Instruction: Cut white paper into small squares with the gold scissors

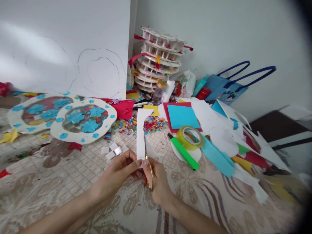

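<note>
My left hand [126, 166] pinches the lower end of a white paper strip [140, 133], which points away from me and curves at its top right. My right hand [156, 178] is closed around gold-handled scissors [151, 174]. The scissor blades lie along the strip's right edge. Both hands meet low at the strip's near end, above the patterned cloth. Small white squares [113, 151] lie left of my left hand. To the right of the strip are a green utility knife [185, 153] and a roll of yellowish tape [190, 137].
Two white rings with blue paper flowers [107, 130] lie at left, before a large white board [102, 29]. Coloured paper shreds [156, 126] are scattered behind the strip. A tiered white model [158, 60] stands at the back. Paper sheets [184, 116] and a blue bag [224, 87] occupy the right.
</note>
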Available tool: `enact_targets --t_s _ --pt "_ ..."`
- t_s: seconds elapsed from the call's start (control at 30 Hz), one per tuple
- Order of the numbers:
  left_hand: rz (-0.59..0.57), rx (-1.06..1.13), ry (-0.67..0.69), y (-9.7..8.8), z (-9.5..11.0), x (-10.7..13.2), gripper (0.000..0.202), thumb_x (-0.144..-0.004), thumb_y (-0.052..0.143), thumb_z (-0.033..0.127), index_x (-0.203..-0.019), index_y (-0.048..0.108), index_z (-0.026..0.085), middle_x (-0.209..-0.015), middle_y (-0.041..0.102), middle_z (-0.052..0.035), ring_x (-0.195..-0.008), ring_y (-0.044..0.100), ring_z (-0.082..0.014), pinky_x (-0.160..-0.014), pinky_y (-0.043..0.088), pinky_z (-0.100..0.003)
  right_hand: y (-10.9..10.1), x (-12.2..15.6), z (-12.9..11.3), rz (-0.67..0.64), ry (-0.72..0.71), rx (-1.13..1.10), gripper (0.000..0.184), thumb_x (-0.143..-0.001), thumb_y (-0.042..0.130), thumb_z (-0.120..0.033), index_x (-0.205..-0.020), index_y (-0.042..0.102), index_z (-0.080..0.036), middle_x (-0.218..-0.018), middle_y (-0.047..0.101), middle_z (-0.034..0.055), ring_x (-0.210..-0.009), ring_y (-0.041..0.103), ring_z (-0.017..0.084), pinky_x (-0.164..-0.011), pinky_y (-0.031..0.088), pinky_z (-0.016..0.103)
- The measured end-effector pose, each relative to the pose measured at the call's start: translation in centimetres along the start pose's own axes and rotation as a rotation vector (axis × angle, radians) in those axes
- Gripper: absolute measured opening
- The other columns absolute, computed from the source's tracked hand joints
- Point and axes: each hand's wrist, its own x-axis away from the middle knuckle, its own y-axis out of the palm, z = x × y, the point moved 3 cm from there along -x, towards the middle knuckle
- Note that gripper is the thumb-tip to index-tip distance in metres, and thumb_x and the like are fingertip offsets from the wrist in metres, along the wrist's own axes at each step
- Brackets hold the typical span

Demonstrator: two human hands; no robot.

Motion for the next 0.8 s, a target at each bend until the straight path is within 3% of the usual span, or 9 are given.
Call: enact_targets --t_s 0.27,0.6,0.8 --pt "-0.044 -0.053 0.031 -0.3 -0.22 -0.11 0.018 -0.084 0.059 0.032 -0.075 0.05 0.019 -0.066 0.062 0.0013 -0.061 0.062 -0.0162 -0.06 0.042 -0.029 0.15 -0.2 -0.46 0.031 0.07 0.005 0.059 -0.076 0.038 -0.075 -0.06 0.047 -0.019 -0.043 0.038 -0.0057 -0.036 0.032 0.008 -0.036 0.024 0.021" --pt "0.033 -0.137 0.053 -0.67 -0.25 -0.29 0.02 -0.081 0.062 0.033 -0.075 0.05 0.019 -0.066 0.062 0.0007 -0.061 0.057 -0.0142 -0.059 0.041 -0.027 -0.09 -0.42 -0.17 0.04 0.068 0.0 0.058 -0.076 0.04 -0.074 -0.058 0.045 -0.019 -0.041 0.037 -0.0061 -0.035 0.032 0.008 -0.036 0.023 0.021" --pt "0.015 -0.116 0.041 -0.59 -0.04 -0.28 0.018 -0.084 0.059 0.032 -0.075 0.05 0.019 -0.066 0.061 0.0017 -0.062 0.058 -0.0142 -0.061 0.042 -0.027 -0.04 -0.57 -0.12 -0.033 0.06 0.0 0.057 -0.079 0.037 -0.073 -0.063 0.046 -0.019 -0.044 0.039 -0.0056 -0.038 0.034 0.008 -0.038 0.024 0.021"
